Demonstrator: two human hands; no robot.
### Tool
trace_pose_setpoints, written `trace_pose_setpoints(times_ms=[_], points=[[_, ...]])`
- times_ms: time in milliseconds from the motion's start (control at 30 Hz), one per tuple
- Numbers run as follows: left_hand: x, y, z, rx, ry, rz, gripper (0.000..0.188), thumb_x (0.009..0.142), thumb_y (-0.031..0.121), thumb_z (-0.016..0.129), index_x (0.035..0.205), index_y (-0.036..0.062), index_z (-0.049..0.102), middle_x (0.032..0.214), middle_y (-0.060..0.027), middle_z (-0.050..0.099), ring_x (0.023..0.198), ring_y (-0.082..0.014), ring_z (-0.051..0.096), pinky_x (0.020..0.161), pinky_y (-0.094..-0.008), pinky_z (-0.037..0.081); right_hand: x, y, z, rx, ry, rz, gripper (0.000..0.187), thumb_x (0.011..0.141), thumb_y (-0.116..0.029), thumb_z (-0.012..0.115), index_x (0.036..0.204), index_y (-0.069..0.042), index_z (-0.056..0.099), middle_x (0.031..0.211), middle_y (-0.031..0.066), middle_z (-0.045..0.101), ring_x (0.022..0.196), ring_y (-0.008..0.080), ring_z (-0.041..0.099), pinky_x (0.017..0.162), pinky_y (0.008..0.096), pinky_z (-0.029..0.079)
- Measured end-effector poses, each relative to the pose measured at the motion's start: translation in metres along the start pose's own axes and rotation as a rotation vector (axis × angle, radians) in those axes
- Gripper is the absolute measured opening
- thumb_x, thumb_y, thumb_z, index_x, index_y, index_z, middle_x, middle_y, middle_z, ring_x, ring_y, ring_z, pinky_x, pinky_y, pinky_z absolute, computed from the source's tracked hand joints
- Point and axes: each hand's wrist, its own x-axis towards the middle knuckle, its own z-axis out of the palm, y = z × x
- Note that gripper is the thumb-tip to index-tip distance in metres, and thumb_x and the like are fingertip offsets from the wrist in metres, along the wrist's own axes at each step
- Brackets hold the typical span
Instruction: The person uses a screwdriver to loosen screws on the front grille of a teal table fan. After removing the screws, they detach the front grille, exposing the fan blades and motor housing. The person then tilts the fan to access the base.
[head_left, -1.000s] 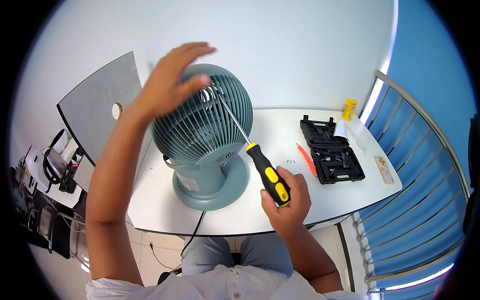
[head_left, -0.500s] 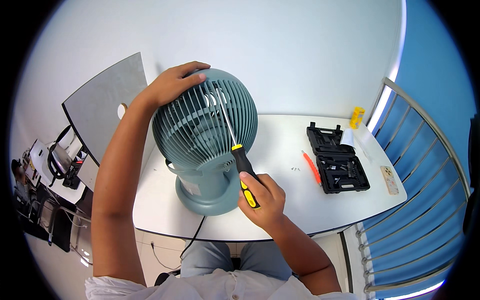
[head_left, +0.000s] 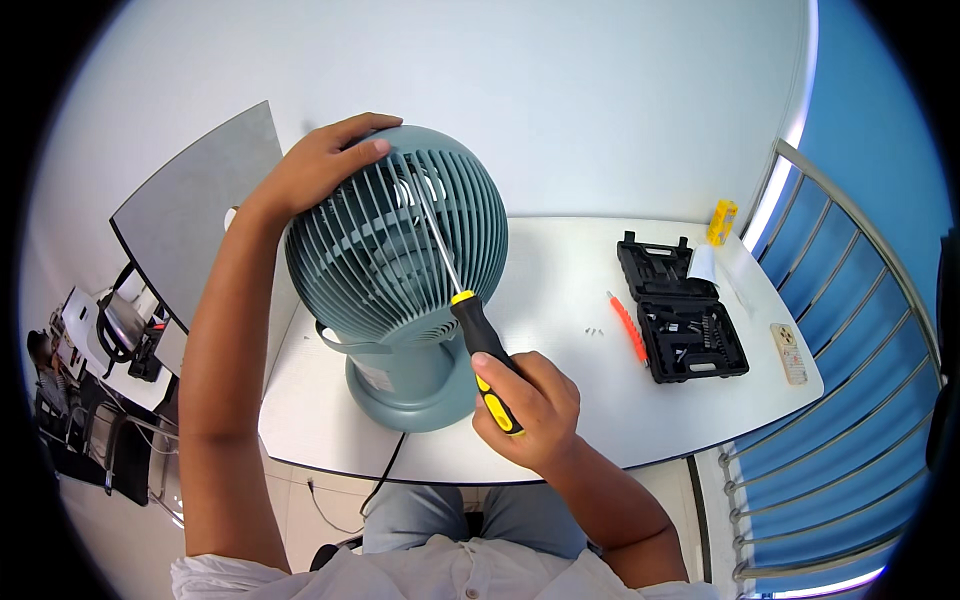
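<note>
A grey-green fan (head_left: 400,240) with a round slatted head stands on the white table. My left hand (head_left: 335,165) lies over the upper left of the head, fingers stretched out and thumb apart, touching the casing. My right hand (head_left: 535,410) is closed around the black and yellow handle of a screwdriver (head_left: 480,345). Its long metal shaft slants up and to the left across the grille. The tip reaches in among the upper slats, near a pale part behind them; what it touches cannot be made out.
On the right of the white table (head_left: 560,270) lie an open black tool case (head_left: 695,340), a red-orange pen-shaped tool (head_left: 628,328), several small screws (head_left: 594,331), a power strip (head_left: 788,353) and a yellow container (head_left: 721,222). A metal railing (head_left: 870,240) runs along the right; a grey partition (head_left: 200,200) stands left.
The fan's head has shifted slightly left in the picture, my left hand with it. The screwdriver still enters the slats, its handle end slightly lower. The view itself has moved a little.
</note>
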Motion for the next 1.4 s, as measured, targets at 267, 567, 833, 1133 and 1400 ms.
trace_pose_setpoints(times_ms=[267,567,833,1133,1400], points=[[0.002,-0.004,-0.001,0.013,-0.007,0.024,0.051,0.092,0.041,0.053,0.13,0.0063,0.054,0.125,-0.0114,0.058,0.115,-0.0225,0.053,0.102,-0.034,0.038,-0.002,0.009,0.003,0.023,-0.004,-0.008,0.059,0.058,0.006,0.069,0.116,-0.006,0.062,0.074,0.0066,0.055,0.054,0.0167,0.051,0.046,0.0264,0.04],[0.003,-0.006,0.004,0.035,0.051,0.075,0.051,0.089,0.044,0.052,0.127,0.0107,0.058,0.117,-0.014,0.063,0.107,-0.0267,0.059,0.097,-0.0352,0.042,0.002,0.008,-0.005,0.001,-0.039,0.014,0.06,0.057,0.006,0.068,0.116,-0.006,0.062,0.074,0.0056,0.054,0.054,0.0165,0.049,0.046,0.0267,0.039],[0.003,-0.008,0.004,0.042,0.054,0.078,0.052,0.089,0.046,0.052,0.128,0.0113,0.058,0.12,-0.0143,0.063,0.11,-0.0278,0.058,0.099,-0.0363,0.042,0.015,-0.001,-0.012,0.021,-0.135,0.04,0.057,0.066,-0.009,0.08,0.119,-0.003,0.06,0.077,0.0066,0.057,0.055,0.0154,0.051,0.048,0.0267,0.042],[0.002,0.0,0.0,0.013,-0.014,0.017,0.05,0.092,0.039,0.054,0.131,0.0072,0.054,0.126,-0.0108,0.058,0.115,-0.0216,0.052,0.102,-0.0332,0.038,0.0,0.004,0.008,0.279,0.124,0.193,0.066,0.07,-0.014,0.081,0.123,0.0,0.045,0.079,0.0114,0.062,0.057,0.02,0.061,0.051,0.0282,0.05],[0.002,-0.003,0.001,0.027,-0.002,0.05,0.05,0.092,0.039,0.053,0.13,0.0068,0.054,0.125,-0.0124,0.058,0.115,-0.023,0.053,0.102,-0.034,0.038,0.019,0.001,-0.006,-0.037,-0.011,-0.088,0.059,0.062,0.002,0.076,0.116,-0.006,0.053,0.074,0.0085,0.055,0.052,0.0197,0.051,0.044,0.0284,0.04]])
